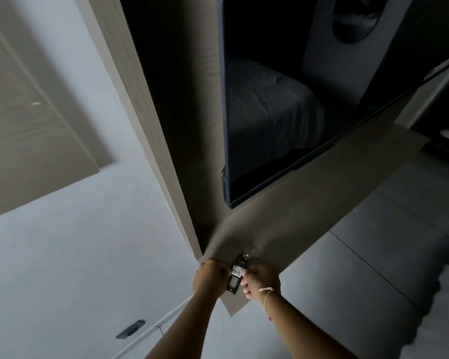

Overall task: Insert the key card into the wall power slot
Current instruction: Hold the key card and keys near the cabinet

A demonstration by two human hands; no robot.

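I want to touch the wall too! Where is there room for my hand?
The pale wall left of the wooden edge strip is bare down to the small dark slot. It is crowded where the left hand and right hand pinch the key tag below the TV.

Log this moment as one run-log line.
stage: pre-insertion | left hand and right hand: both gripping black key tag with white numbered label | dark wall slot: lower left, untouched
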